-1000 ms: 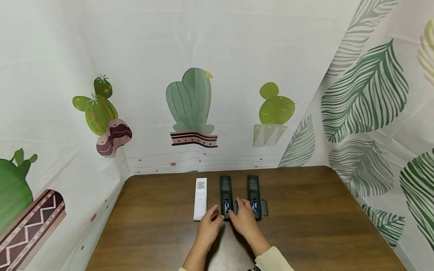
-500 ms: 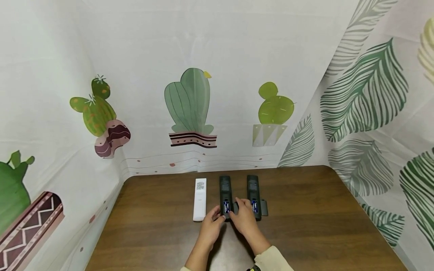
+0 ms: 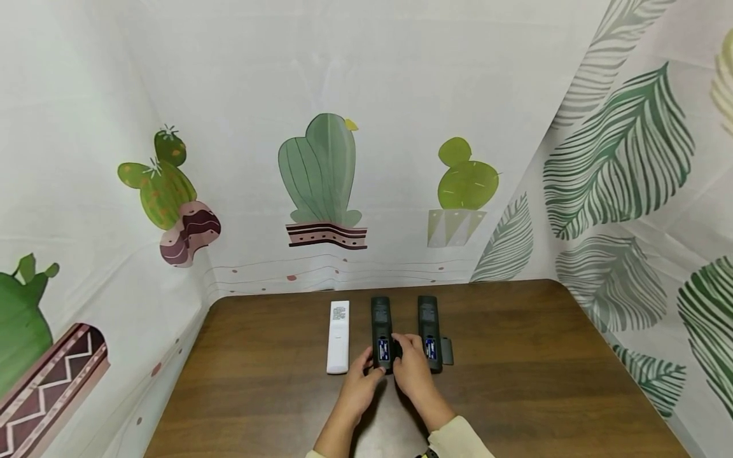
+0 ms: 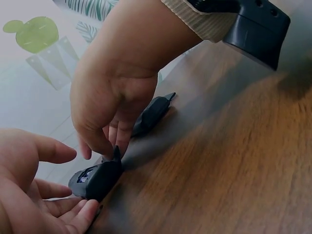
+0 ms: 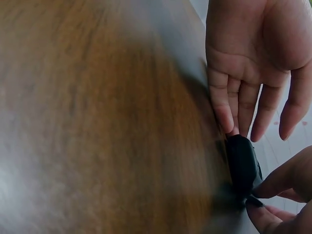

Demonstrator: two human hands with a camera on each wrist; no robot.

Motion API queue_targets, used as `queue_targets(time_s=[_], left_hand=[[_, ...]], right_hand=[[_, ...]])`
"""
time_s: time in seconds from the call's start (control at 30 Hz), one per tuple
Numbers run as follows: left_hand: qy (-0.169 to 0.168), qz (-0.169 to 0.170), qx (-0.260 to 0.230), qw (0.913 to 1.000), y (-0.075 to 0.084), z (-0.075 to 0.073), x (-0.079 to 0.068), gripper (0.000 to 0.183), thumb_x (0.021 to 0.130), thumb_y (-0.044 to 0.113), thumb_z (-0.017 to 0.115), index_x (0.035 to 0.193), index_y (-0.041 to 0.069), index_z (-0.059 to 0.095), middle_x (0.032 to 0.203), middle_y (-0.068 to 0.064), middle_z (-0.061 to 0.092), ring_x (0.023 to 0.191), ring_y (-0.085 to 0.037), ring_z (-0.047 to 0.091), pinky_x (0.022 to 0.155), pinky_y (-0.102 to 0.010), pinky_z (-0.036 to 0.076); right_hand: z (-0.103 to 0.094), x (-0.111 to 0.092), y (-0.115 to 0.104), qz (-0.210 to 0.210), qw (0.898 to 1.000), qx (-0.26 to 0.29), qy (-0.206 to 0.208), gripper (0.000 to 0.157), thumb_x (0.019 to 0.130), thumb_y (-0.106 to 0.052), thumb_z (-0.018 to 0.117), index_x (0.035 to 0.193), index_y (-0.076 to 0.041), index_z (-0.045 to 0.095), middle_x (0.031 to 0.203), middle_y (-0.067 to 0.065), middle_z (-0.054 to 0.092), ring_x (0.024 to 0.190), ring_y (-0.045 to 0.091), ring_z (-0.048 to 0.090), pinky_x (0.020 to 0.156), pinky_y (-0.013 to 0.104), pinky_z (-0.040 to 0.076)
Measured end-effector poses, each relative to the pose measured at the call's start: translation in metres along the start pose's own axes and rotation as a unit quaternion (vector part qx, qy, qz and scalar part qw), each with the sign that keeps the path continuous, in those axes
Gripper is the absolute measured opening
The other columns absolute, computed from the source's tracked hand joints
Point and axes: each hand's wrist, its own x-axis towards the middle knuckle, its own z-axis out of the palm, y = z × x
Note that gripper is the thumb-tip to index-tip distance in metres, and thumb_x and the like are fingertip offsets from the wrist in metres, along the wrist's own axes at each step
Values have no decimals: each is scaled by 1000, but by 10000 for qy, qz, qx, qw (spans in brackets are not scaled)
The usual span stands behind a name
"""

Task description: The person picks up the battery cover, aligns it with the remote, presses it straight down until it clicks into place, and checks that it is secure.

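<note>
A black remote control (image 3: 381,318) lies back up in the middle, its battery bay uncovered with blue batteries (image 3: 383,349) inside. My left hand (image 3: 356,385) rests its fairly straight fingers against the remote's near left end. On the other side, my right hand (image 3: 413,376) pinches a small dark battery cover (image 5: 255,201) between thumb and fingers, close to the remote's right edge. In the left wrist view the cover stands up on edge beside the remote; my fingers hide much of it.
A second black remote (image 3: 427,315) with its bay uncovered lies to the right, its loose cover (image 3: 447,351) beside it. To the left lies a white remote (image 3: 338,337). All are on a brown wooden table (image 3: 258,381), with a printed cloth (image 3: 240,127) hanging behind.
My right hand has shifted slightly, its thumb moving from the remote's near end up along its right side, turning the cover. My left fingers have closed in on the remote's left end.
</note>
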Motion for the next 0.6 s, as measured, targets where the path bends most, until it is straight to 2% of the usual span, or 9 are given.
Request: queue_targets(time_s=[0.23,0.4,0.6], left_hand=[[-129,-31,1,9999,-2,-1,1,64,92,9,63,149,-9,40,135,-27,59,126,-38,54,101,-46,48],[-158,-107,-137,9997,-4,-2,0,62,92,8,63,148,-8,41,134,-27,59,125,-37,55,100,-46,49],[-108,-105,-275,9995,-5,-3,0,62,93,9,63,148,-8,41,136,-30,57,127,-42,53,104,-55,47]], right_hand=[[2,0,2,-44,10000,5,25,55,85,11,62,138,-4,59,130,24,53,114,39,61,94,53,53],[0,0,4,41,9998,125,-135,56,85,11,62,139,-4,58,129,24,52,110,36,61,90,50,54],[-4,2,4,130,9993,298,-169,58,86,10,64,141,-6,56,125,21,52,102,28,57,81,41,53]])
